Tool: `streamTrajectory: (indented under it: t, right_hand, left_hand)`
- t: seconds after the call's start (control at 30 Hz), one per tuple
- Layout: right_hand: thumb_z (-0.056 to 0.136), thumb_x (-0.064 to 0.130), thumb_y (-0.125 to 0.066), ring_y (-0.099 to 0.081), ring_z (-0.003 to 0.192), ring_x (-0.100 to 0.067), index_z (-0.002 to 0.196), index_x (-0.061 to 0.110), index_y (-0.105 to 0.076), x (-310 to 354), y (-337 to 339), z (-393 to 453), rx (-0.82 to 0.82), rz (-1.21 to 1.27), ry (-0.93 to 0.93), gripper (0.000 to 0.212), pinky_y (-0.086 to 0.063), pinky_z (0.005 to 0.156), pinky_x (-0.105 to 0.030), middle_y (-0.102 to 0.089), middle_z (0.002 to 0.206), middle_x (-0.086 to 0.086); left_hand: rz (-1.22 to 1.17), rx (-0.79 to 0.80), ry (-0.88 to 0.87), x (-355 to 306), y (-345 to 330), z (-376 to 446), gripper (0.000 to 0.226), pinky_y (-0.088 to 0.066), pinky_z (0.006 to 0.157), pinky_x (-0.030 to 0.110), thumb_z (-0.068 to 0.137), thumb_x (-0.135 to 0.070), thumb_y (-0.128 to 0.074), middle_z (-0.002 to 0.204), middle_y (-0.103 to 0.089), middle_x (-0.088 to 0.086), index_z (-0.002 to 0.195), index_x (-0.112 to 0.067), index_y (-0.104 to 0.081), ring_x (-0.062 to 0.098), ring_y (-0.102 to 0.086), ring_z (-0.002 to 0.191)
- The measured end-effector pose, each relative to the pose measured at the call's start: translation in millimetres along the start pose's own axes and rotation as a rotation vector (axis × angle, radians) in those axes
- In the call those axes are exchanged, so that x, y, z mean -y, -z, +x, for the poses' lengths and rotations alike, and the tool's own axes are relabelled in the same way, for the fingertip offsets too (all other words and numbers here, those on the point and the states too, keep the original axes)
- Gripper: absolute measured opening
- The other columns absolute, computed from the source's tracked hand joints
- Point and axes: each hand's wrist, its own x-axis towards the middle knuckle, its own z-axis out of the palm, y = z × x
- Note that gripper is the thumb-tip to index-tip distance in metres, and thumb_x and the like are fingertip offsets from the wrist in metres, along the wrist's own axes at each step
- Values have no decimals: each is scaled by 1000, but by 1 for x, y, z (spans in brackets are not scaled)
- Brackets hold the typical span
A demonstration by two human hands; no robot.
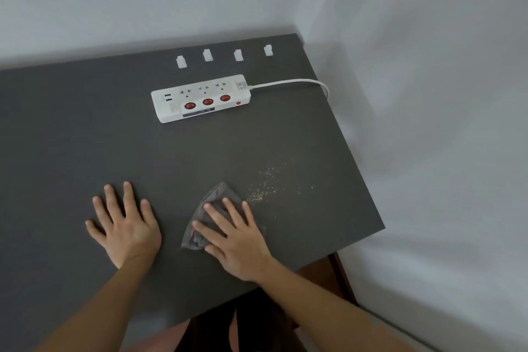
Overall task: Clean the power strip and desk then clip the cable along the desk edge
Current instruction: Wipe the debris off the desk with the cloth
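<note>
A white power strip [201, 98] with three red switches lies on the dark grey desk [71, 137], towards the back. Its white cable [288, 83] runs right and drops over the desk's right edge. Several white cable clips [208, 55] stand in a row behind the strip. My right hand [231, 237] presses flat on a folded grey cloth [217, 200] near the front edge. Light brown crumbs [265, 183] are scattered just right of the cloth. My left hand [125, 223] rests flat on the desk, fingers spread, holding nothing.
White walls close in behind the desk and on its right, forming a corner. The desk's right edge [357, 168] and front edge lie close to my right hand. A wooden chair part [340, 274] shows below the desk's front right corner.
</note>
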Motion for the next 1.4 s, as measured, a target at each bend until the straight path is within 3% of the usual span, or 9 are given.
streamTrajectory:
  t: [0.2,0.33,0.47,0.53,0.7,0.83,0.97,1.1,1.4]
  right_hand:
    - [95,48,-33,-21,142,-36,142,46,-23,-128,28,30,-121,-95,-534,48,-11,108,-69,-25,156,4]
    - [96,42,-35,-38,129,-44,141,42,-29,-234,49,-1,-179,-39,-880,45,-30,102,-61,-35,151,-7]
    - [92,22,-42,-59,91,-42,127,21,-54,-302,76,-68,-141,180,-1139,37,-49,86,-41,-63,111,-27]
    - [93,14,-48,-56,86,-42,120,15,-58,-296,91,-92,-349,172,-1232,29,-50,75,-39,-59,101,-28]
    - [95,15,-50,-47,89,-35,137,11,-42,-175,99,-73,-646,-33,-696,43,-44,75,-39,-54,103,-22]
    - [92,20,-54,-49,90,-30,139,19,-41,-30,38,-58,-362,14,-285,49,-49,79,-39,-55,110,-12]
    - [93,49,-39,-44,117,-26,145,35,-22,38,-14,-70,-20,28,-131,56,-46,94,-38,-35,148,0]
    - [97,47,-30,-20,143,-29,145,42,-13,-13,-7,-74,-22,24,-233,52,-14,116,-52,-19,158,3]
    - [97,41,-24,-42,130,-35,143,31,-32,-207,37,-129,-141,-14,-797,48,-38,101,-48,-38,150,-8]
  left_hand:
    - [22,-6,7,0,-1,0,51,-8,115,61,98,-42,-27,161,-15,5,147,-31,-23,29,-7,148]
    - [25,-28,0,0,-3,0,51,-8,115,61,97,-42,-27,160,-17,6,146,-30,-24,30,-8,148]
    - [24,-27,1,0,-1,-1,50,-7,115,60,98,-42,-27,160,-16,6,147,-30,-23,29,-7,148]
    - [23,-15,0,-2,0,-2,50,-6,116,60,99,-41,-27,161,-14,5,148,-30,-22,29,-6,148]
    - [16,6,-8,-3,3,-3,50,-6,116,61,99,-41,-26,161,-14,6,148,-29,-21,30,-6,148]
    - [12,23,-7,-3,5,-3,51,-6,116,61,99,-42,-25,161,-13,5,148,-29,-20,30,-5,148]
    - [12,17,-13,0,3,-2,51,-6,116,62,99,-43,-24,161,-13,6,148,-30,-20,30,-4,148]
    - [9,5,-11,2,0,-2,51,-6,116,62,98,-43,-24,161,-14,7,147,-30,-20,31,-5,148]
    - [21,-16,-13,0,-1,-2,51,-6,115,61,98,-42,-25,161,-14,7,147,-28,-22,30,-5,148]
